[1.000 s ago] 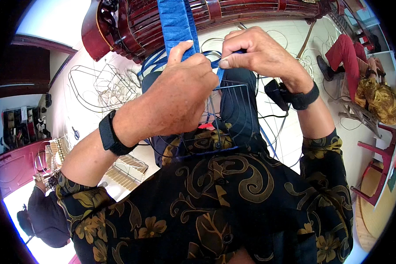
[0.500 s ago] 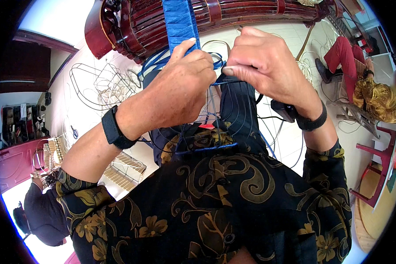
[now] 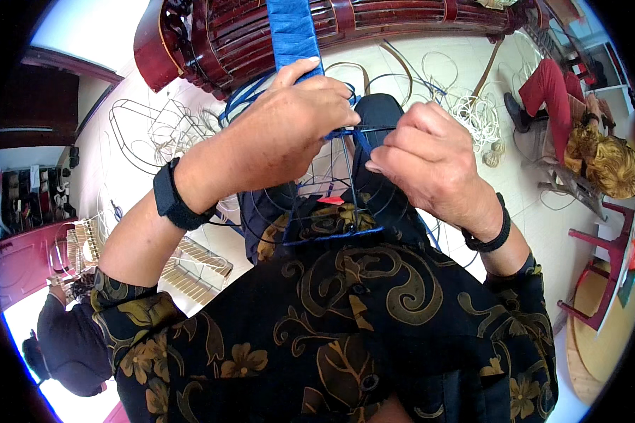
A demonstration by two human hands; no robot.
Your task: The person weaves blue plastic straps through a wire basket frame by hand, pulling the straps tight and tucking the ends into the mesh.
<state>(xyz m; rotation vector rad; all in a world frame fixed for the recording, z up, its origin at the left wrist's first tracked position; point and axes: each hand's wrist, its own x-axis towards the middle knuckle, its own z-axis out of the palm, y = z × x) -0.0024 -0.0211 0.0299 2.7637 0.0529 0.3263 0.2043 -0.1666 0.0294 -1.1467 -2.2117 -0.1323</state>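
A dark wire frame [image 3: 353, 185] stands over my lap, its bar nearest my body wrapped in blue [image 3: 335, 237]. From its far side a broad blue-wrapped band [image 3: 293, 32] stretches away from me. My left hand [image 3: 286, 130] is closed round the frame where the band meets it, its thumb lying along the band. Just to the right, my closed right hand [image 3: 430, 158] pinches a narrow blue strip [image 3: 363, 143] that is looped over the frame's bar. Its fingertips are partly hidden. More blue strip [image 3: 241, 102] hangs in loops beyond my left hand.
A dark red wooden bench [image 3: 374, 21] spans the far side. Bent wire frames [image 3: 155, 137] lie on the floor at left, and a white cord heap [image 3: 476, 120] at right. One person [image 3: 557, 106] sits at right, another [image 3: 74, 345] at lower left. A red stool [image 3: 603, 264] stands at right.
My right hand has come down and toward me from beside the band, drawing the blue strip along. My left hand stays on the frame, shifted only slightly.
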